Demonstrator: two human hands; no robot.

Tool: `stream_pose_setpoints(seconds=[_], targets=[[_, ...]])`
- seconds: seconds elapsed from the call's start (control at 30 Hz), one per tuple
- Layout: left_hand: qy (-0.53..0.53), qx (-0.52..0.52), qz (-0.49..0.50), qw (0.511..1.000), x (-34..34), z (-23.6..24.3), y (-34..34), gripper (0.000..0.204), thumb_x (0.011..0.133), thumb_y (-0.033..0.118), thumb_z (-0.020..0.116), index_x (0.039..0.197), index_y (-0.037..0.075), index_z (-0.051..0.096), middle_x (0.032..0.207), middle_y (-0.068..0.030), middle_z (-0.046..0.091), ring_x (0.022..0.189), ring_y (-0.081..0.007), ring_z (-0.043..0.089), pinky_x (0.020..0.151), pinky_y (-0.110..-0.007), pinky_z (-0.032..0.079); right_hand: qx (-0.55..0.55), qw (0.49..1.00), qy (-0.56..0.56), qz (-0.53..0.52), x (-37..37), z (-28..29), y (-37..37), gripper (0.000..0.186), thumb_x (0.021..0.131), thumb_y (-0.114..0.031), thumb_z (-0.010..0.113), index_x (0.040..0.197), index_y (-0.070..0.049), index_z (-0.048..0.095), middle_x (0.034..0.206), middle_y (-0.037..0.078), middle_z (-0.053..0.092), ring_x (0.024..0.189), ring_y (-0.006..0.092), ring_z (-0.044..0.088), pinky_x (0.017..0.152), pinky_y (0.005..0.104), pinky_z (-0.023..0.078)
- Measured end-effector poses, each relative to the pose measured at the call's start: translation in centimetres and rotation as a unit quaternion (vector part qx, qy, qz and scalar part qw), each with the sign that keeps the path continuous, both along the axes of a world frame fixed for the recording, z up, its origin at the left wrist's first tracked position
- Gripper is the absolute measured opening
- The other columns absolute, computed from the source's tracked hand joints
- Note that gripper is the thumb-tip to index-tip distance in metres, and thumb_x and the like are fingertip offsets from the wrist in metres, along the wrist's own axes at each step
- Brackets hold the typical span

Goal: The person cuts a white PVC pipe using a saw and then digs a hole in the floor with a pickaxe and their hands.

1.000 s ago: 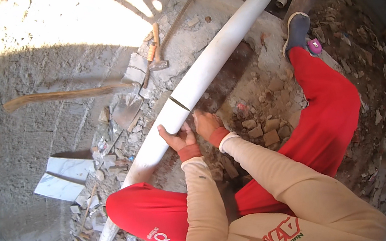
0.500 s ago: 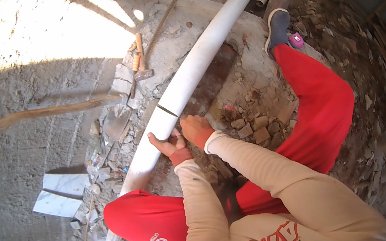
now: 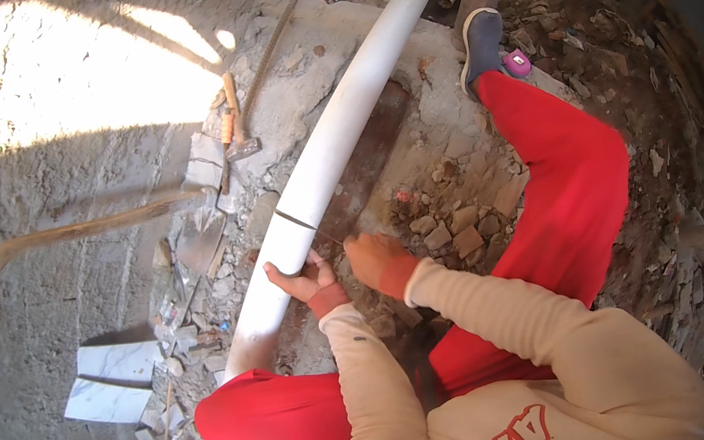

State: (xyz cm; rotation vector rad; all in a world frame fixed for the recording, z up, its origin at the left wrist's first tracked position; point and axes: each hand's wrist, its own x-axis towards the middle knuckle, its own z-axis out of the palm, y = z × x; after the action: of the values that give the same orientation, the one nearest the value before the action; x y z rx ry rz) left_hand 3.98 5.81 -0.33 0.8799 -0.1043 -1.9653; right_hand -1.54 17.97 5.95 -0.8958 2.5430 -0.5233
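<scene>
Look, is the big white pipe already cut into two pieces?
No, the white pipe is one long piece with only a thin dark line across it, just above the left hand gripping it.

Left hand [image 3: 299, 280] curled — right hand [image 3: 373, 256] beside

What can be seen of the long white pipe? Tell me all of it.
The white pipe is long, round and smooth, plastic by its look. It lies slanted over rubble and broken concrete, from the top of the picture down past the red-trousered knee at lower left. A dark line crosses it partway along. The left hand grips it just below that line; the right hand is close beside it, contact unclear.
</scene>
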Motion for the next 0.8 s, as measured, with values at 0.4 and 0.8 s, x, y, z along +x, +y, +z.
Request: stream_pose_setpoints(seconds=[0.4,0.8], targets=[[0.006,-0.025,0.004,1.0,-0.6,1.0,-0.1,0.059,0.084,0.048,0.073,0.123,0.005,0.061,0.12,-0.0095,0.069,0.107,-0.0244,0.067,0.094,-0.04,0.056,0.015,1.0,-0.018,-0.011,0.5,0.9,0.8,0.02,0.091,-0.014,0.053,0.096,-0.003,0.069,0.094,0.019,0.072,0.09,0.0366,0.071,0.08,0.0462,0.057],[0.016,-0.019,-0.009,1.0,-0.3,1.0,-0.1,0.062,0.084,0.044,0.076,0.127,0.006,0.057,0.124,-0.0076,0.066,0.111,-0.0228,0.065,0.098,-0.038,0.055,-0.026,0.999,-0.027,-0.037,0.1,-0.7,0.1,0.018,0.09,-0.012,0.053,0.091,-0.005,0.07,0.096,0.019,0.072,0.091,0.0372,0.071,0.079,0.05,0.057]])
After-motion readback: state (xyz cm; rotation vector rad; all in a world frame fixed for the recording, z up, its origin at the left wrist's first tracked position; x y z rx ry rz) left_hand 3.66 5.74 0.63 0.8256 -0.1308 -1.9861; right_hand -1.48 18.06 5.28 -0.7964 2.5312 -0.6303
